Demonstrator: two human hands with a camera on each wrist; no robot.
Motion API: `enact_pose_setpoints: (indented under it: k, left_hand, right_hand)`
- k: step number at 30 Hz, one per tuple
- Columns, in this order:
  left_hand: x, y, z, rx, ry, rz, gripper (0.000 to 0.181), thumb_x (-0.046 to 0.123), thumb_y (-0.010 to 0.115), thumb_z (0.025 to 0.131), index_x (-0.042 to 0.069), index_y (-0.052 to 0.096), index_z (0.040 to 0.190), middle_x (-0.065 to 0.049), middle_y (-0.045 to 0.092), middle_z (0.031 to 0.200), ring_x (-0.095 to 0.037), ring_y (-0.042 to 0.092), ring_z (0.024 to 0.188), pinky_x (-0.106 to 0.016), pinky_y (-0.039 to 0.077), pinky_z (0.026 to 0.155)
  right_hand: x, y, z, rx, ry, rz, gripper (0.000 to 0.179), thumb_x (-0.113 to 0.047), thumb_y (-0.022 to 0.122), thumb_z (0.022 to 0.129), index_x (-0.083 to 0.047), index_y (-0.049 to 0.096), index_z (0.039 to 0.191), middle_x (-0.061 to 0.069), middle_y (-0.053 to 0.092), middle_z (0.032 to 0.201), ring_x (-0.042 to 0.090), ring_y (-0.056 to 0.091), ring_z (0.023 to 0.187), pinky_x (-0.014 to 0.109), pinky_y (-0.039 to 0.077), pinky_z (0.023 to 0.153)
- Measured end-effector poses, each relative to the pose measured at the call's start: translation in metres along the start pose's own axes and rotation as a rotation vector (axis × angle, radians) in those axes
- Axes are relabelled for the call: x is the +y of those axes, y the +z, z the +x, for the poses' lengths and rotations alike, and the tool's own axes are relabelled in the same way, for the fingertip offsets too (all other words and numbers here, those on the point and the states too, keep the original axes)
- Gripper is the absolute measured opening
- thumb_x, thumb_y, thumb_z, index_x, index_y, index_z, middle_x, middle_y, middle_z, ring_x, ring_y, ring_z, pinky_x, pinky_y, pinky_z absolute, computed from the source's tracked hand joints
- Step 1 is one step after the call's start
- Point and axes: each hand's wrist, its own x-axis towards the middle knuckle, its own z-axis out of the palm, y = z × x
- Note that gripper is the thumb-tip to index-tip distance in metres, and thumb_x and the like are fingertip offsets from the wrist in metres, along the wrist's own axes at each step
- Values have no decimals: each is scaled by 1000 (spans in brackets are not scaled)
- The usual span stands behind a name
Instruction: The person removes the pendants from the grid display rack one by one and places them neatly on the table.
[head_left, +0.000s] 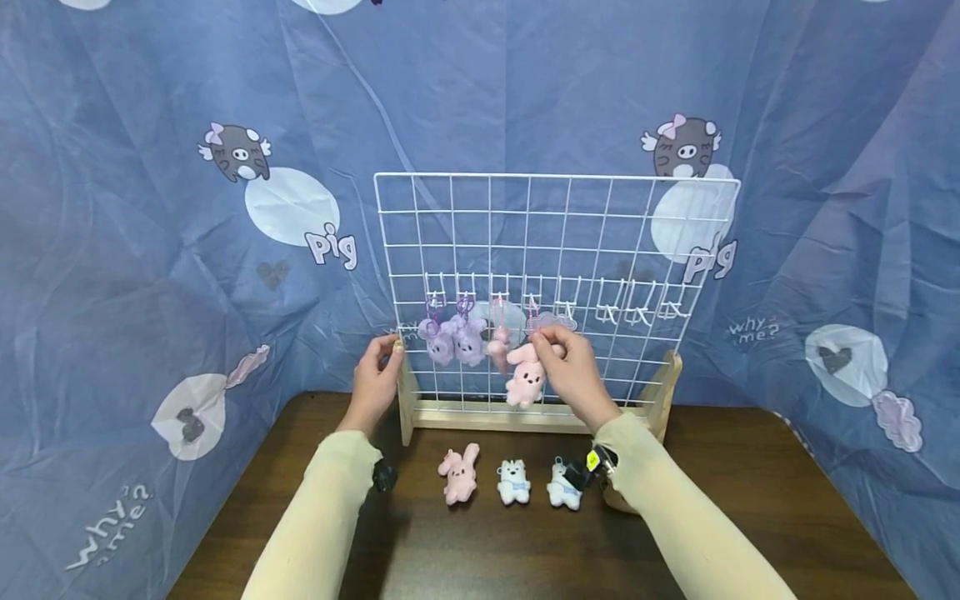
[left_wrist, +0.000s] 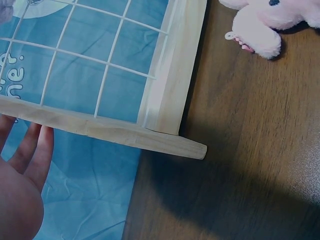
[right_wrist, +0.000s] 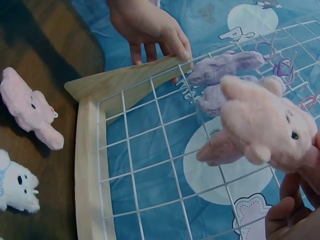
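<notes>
A white wire grid rack [head_left: 558, 176] stands on a wooden base [head_left: 510, 419]. My left hand [head_left: 377, 379] grips the rack's left wooden side post [head_left: 406, 404], its fingers behind the post in the left wrist view. In my right hand [head_left: 576, 379], thumb and fingers pinch a pink bunny plush keychain [head_left: 527, 383] by its upper part, in front of the grid. The plush's pink loop is up at a hook. To its left another pink plush [head_left: 498, 348] hangs side-on, and beyond it two purple plush keychains [head_left: 470, 342] hang from hooks.
A pink bunny plush [head_left: 459, 477] and two white plush keychains [head_left: 513, 483] lie on the dark wooden table [head_left: 480, 558] before the rack. Several bare white hooks [head_left: 637, 315] are on the grid's right half. A blue printed cloth [head_left: 465, 83] hangs behind.
</notes>
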Motion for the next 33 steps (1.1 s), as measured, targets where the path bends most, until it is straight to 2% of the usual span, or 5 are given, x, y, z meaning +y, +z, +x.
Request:
enact_pose_setpoints:
  k: [7, 16, 24, 33]
  left_hand:
    - [1, 1, -1, 1, -5, 1, 34, 24, 57, 109, 7, 60, 139, -16, 68, 133, -31, 64, 114, -39, 48, 92]
    - [1, 1, -2, 3, 4, -8, 34, 23, 56, 110, 6, 60, 139, -18, 67, 132, -31, 63, 120, -40, 48, 96]
    - [0, 1, 0, 11, 9, -11, 34, 23, 57, 110, 7, 60, 139, -18, 68, 131, -32, 62, 120, -43, 47, 98]
    - [0, 1, -1, 10, 7, -27, 34, 23, 58, 109, 6, 60, 139, -18, 68, 132, -30, 62, 121, -41, 46, 98]
  right_hand:
    - [-2, -1, -2, 3, -31, 49, 20, -20, 66, 105, -1, 73, 103, 9, 65, 87, 11, 56, 71, 22, 49, 62]
    - [-11, -2, -6, -2, -27, 67, 19, -14, 66, 105, 3, 73, 106, 11, 66, 89, 9, 56, 69, 20, 51, 60]
    - [-21, -8, -11, -20, -55, 70, 20, -16, 66, 105, 2, 74, 105, 10, 64, 88, 8, 58, 71, 21, 54, 64]
    - [-25, -16, -19, -49, -88, 37, 18, -18, 66, 105, -3, 76, 103, 8, 68, 90, 12, 56, 69, 23, 50, 61]
